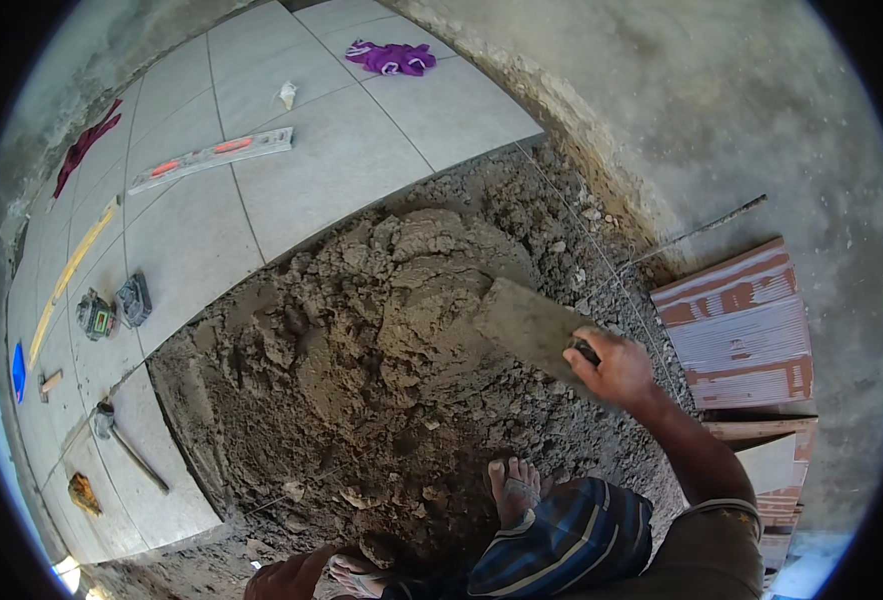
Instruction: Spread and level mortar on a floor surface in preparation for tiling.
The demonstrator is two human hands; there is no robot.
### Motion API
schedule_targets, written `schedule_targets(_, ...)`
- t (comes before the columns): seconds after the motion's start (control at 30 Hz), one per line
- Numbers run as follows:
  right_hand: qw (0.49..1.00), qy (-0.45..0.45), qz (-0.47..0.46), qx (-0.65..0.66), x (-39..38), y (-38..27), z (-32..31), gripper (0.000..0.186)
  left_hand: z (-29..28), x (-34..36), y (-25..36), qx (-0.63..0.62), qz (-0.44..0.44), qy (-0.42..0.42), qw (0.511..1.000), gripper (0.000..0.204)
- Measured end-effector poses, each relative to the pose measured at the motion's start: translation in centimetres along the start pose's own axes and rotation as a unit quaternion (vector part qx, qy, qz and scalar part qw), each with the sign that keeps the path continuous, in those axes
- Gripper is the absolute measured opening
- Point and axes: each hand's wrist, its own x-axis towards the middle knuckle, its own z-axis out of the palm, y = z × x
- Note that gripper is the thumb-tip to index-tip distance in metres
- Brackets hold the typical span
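Flanking mortar (361,345): floor tiles (301,195), stacked tiles (739,325).

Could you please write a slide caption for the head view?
The right hand grips a flat rectangular trowel at rough mortar beside laid grey floor tiles.

My right forearm (696,440) stretches forward and inward, my right hand (613,370) curled in a grip, while my left hand (286,578) sits low, partly cut off, its fingers unclear.
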Motion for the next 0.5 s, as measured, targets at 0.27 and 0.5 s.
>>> schedule_targets(0.27, 0.978, -0.165, 0.018, -0.128, 9.3, -0.2, 3.5, 0.047, -1.8, 4.6, -0.7, -0.010, 0.015, 0.001, 1.000, 0.072)
schedule_targets(0.5, 0.970, -0.185, 0.096, -0.122, 15.4, 3.4, 5.0, 0.050, -2.6, 6.4, 1.8, 0.031, 0.023, -0.041, 0.998, 0.073)
